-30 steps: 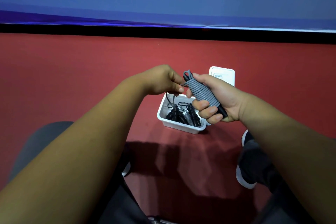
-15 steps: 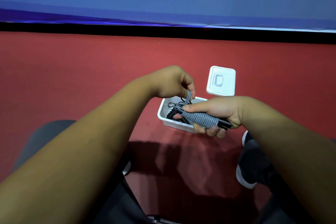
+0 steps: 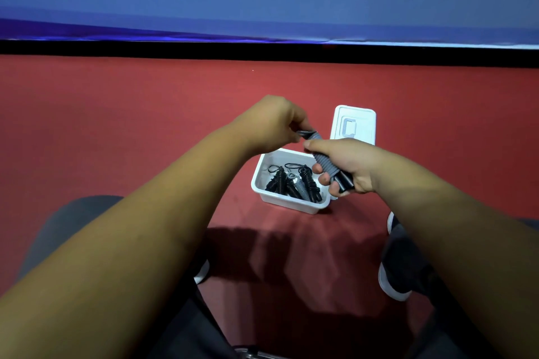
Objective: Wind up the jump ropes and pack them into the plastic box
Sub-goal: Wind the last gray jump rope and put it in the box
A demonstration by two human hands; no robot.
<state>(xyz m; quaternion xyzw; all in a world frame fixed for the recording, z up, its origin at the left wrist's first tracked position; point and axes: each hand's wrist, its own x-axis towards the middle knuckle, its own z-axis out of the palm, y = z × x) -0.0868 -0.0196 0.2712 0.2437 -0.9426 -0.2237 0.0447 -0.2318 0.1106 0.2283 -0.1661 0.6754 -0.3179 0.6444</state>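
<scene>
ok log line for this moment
phase: winding | right hand: grips grey rope bundle | left hand: pinches its end | plastic box: holds wound ropes | lid: off, behind box

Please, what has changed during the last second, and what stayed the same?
The right hand, gripping the wound grey jump rope, dipped toward the plastic box, laying the bundle almost flat, then rose and tilted it up again. The left hand went on pinching the rope's end at the bundle's top. Nothing was released. The box, the ropes inside it and the lid did not move.
</scene>
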